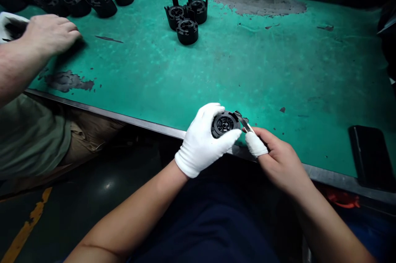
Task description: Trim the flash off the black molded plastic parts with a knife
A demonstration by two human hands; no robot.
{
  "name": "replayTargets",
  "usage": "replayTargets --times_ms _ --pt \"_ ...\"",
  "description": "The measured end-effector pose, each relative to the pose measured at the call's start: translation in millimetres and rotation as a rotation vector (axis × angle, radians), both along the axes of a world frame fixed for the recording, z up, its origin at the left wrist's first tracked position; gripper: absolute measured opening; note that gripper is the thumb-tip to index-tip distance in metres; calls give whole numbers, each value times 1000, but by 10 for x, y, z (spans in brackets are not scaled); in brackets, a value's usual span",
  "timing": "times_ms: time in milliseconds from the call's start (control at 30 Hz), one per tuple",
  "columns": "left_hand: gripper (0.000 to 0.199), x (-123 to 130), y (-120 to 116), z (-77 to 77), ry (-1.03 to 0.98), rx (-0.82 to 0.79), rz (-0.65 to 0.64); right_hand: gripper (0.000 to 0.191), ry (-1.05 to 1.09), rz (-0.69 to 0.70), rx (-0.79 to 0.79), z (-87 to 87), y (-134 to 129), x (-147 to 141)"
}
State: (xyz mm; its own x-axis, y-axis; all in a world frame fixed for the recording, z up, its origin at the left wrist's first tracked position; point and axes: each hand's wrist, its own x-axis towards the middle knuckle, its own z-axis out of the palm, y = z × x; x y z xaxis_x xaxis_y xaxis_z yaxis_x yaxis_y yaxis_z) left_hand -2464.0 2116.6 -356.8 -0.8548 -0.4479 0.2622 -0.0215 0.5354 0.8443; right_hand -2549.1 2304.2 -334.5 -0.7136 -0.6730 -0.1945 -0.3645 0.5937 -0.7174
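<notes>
My left hand (206, 137), in a white glove, grips a round black plastic part (225, 125) at the table's front edge. Concentric rings show on the part's upper face, and upright tabs stick out on its far right side. My right hand (275, 149) is bare apart from a white cover on the thumb. Between its thumb and forefinger is a thin knife (245, 123), whose silvery blade lies against the part's right rim. The knife's handle is mostly hidden in the hand.
Three similar black parts (187, 31) stand together on the green table (278, 69). Many more black parts (103, 5) crowd the far left corner. A co-worker's hand (51, 34) reaches in at left beside a white object. A dark phone (371, 156) lies at the right edge.
</notes>
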Motion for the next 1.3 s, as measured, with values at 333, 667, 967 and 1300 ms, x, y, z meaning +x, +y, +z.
replayTargets --times_ms 333,667,967,1300 --pt "23 -250 -215 14 124 -166 -32 31 -59 -102 -66 -86 107 -9" --pt "50 -52 -334 -100 245 151 195 31 82 -28 -66 -115 248 -214" --pt "98 -61 8 -60 -51 -6 -79 34 429 239 123 30 20 -254" --pt "97 -78 13 -125 -56 -66 -45 36 539 333 218 79 36 -359"
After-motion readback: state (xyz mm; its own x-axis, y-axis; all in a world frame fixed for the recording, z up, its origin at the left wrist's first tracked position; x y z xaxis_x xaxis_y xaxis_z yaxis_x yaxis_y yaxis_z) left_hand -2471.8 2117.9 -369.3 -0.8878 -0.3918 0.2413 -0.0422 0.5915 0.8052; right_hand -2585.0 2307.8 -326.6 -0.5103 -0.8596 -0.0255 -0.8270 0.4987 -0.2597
